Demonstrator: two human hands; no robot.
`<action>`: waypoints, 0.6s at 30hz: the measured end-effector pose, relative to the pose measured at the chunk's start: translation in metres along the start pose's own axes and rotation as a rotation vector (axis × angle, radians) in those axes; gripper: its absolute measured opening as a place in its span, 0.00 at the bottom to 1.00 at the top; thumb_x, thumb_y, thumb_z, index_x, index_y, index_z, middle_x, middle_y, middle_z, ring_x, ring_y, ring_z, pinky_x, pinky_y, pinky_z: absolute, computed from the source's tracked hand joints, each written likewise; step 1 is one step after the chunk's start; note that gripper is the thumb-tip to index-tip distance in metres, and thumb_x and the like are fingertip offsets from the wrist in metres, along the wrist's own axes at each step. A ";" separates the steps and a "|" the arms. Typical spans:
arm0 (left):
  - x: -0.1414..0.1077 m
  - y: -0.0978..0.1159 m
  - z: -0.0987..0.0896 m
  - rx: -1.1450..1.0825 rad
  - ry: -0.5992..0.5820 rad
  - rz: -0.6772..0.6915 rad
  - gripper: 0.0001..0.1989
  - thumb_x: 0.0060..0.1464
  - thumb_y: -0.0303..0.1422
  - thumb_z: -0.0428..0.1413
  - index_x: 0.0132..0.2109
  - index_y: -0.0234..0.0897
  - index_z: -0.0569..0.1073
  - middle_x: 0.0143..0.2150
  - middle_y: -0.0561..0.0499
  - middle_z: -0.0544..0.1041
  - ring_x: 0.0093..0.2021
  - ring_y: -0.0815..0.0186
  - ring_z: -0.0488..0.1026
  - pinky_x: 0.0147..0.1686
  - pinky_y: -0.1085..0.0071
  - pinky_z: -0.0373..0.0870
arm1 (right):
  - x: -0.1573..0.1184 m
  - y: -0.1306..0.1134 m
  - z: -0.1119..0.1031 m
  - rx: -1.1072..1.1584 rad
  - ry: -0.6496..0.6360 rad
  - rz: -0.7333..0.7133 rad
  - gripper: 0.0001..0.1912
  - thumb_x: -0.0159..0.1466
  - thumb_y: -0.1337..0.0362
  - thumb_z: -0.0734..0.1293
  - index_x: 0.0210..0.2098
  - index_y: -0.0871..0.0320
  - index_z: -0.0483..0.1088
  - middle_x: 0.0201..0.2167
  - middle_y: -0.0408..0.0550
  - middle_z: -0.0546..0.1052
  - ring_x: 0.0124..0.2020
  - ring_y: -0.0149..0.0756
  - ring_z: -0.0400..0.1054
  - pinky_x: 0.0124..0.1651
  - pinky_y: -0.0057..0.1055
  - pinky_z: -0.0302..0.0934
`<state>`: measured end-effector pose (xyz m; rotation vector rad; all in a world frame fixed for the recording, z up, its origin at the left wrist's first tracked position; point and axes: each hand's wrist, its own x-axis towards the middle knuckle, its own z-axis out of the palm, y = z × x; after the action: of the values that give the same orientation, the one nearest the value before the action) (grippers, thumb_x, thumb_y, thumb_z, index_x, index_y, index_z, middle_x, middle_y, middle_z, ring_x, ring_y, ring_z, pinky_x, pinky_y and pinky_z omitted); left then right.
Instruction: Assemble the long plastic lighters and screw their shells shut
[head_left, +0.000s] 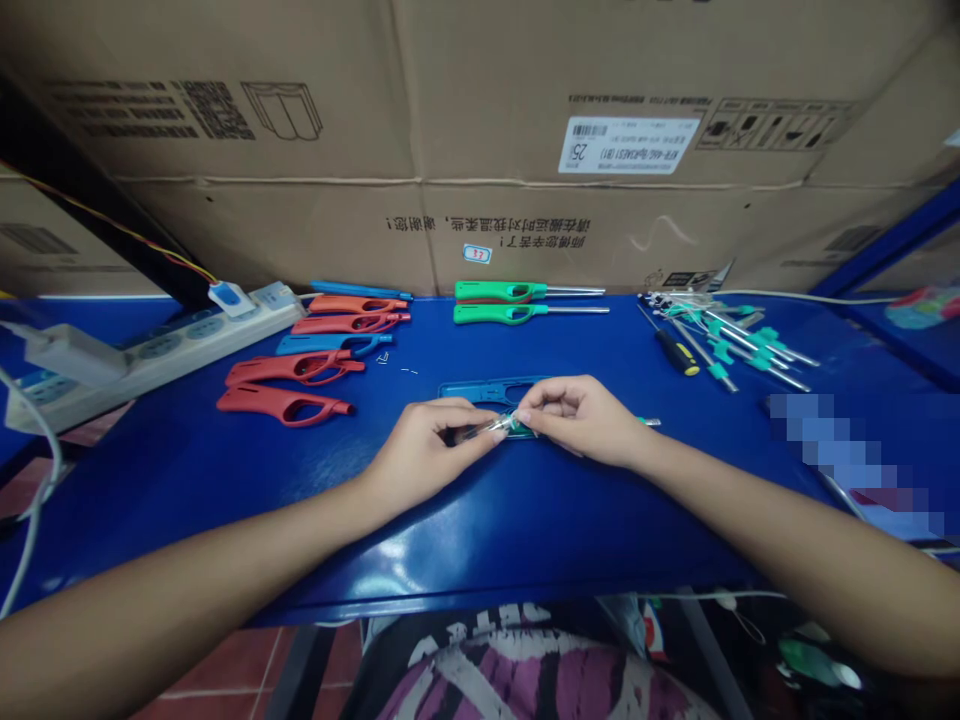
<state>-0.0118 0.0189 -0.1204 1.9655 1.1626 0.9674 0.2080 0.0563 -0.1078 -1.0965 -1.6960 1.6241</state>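
My left hand (427, 450) pinches a small clear lighter fuel tank (495, 425) between thumb and fingers. The fingertips of my right hand (581, 412) are closed at the tank's right end, on a small green part (516, 424) mostly hidden by them. A thin metal rod end (651, 421) shows to the right, beyond my right hand. Just behind both hands lies a blue lighter casing half (480, 390) on the blue table, partly covered by my right hand.
Red, orange and blue lighter casings (285, 403) lie at the left by a power strip (180, 340). Two green lighters (491, 313) lie at the back. A screwdriver (679, 352) and metal rods with green parts (765, 345) sit at the right. A cardboard box (300, 220) stands behind.
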 end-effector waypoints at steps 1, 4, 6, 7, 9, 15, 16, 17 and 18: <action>0.001 0.000 -0.002 0.016 -0.005 0.007 0.08 0.59 0.33 0.63 0.44 0.37 0.83 0.33 0.51 0.81 0.26 0.71 0.69 0.26 0.75 0.63 | -0.001 0.000 -0.001 -0.013 -0.016 0.004 0.21 0.55 0.48 0.75 0.32 0.61 0.73 0.18 0.36 0.69 0.13 0.20 0.55 0.15 0.22 0.47; 0.003 0.000 -0.013 0.089 -0.057 0.058 0.09 0.59 0.33 0.63 0.47 0.38 0.82 0.38 0.51 0.83 0.30 0.70 0.73 0.30 0.74 0.67 | -0.002 0.000 -0.005 -0.059 -0.063 -0.009 0.22 0.59 0.46 0.72 0.33 0.62 0.74 0.21 0.41 0.73 0.13 0.23 0.60 0.15 0.24 0.56; 0.004 0.001 -0.022 0.162 -0.096 0.101 0.12 0.59 0.33 0.63 0.50 0.39 0.81 0.40 0.50 0.83 0.35 0.67 0.76 0.34 0.73 0.69 | -0.002 0.001 -0.007 -0.080 -0.079 -0.021 0.22 0.60 0.46 0.71 0.35 0.62 0.75 0.19 0.41 0.73 0.14 0.25 0.63 0.18 0.25 0.61; 0.005 0.001 -0.026 0.203 -0.112 0.116 0.13 0.58 0.33 0.63 0.50 0.38 0.80 0.39 0.50 0.83 0.36 0.66 0.76 0.36 0.72 0.70 | -0.002 0.001 -0.008 -0.081 -0.084 -0.024 0.22 0.61 0.46 0.70 0.37 0.62 0.76 0.18 0.41 0.73 0.14 0.26 0.64 0.19 0.26 0.63; 0.007 0.002 -0.034 0.289 -0.146 0.136 0.10 0.59 0.33 0.63 0.47 0.37 0.80 0.37 0.50 0.82 0.38 0.64 0.75 0.38 0.70 0.70 | -0.002 0.003 -0.009 -0.072 -0.096 -0.021 0.23 0.62 0.47 0.70 0.42 0.62 0.77 0.18 0.41 0.73 0.15 0.27 0.66 0.21 0.26 0.65; 0.008 0.002 -0.039 0.419 -0.263 0.188 0.07 0.61 0.34 0.61 0.44 0.38 0.80 0.41 0.48 0.80 0.43 0.60 0.74 0.45 0.65 0.70 | -0.001 0.005 -0.011 -0.053 -0.125 -0.004 0.23 0.64 0.49 0.69 0.48 0.63 0.76 0.18 0.42 0.76 0.15 0.28 0.68 0.22 0.26 0.67; 0.008 0.001 -0.038 0.421 -0.264 0.178 0.07 0.60 0.34 0.61 0.44 0.38 0.80 0.41 0.48 0.80 0.44 0.60 0.73 0.45 0.65 0.70 | -0.001 0.005 -0.011 -0.052 -0.126 -0.005 0.23 0.64 0.50 0.69 0.47 0.63 0.76 0.19 0.42 0.76 0.16 0.28 0.68 0.22 0.26 0.67; 0.008 0.000 -0.037 0.419 -0.262 0.166 0.07 0.60 0.34 0.61 0.44 0.38 0.80 0.40 0.48 0.79 0.44 0.60 0.74 0.45 0.65 0.70 | -0.001 0.006 -0.011 -0.050 -0.126 -0.008 0.22 0.64 0.50 0.69 0.47 0.63 0.76 0.19 0.42 0.76 0.16 0.28 0.67 0.22 0.26 0.67; 0.008 -0.001 -0.036 0.414 -0.257 0.156 0.07 0.60 0.34 0.61 0.44 0.38 0.80 0.40 0.48 0.79 0.43 0.60 0.74 0.45 0.65 0.70 | -0.001 0.006 -0.010 -0.052 -0.128 -0.007 0.22 0.64 0.50 0.69 0.47 0.62 0.76 0.19 0.41 0.75 0.16 0.27 0.67 0.22 0.26 0.66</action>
<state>-0.0396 0.0320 -0.1002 2.4548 1.1399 0.5507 0.2184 0.0604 -0.1121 -1.0283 -1.8310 1.6865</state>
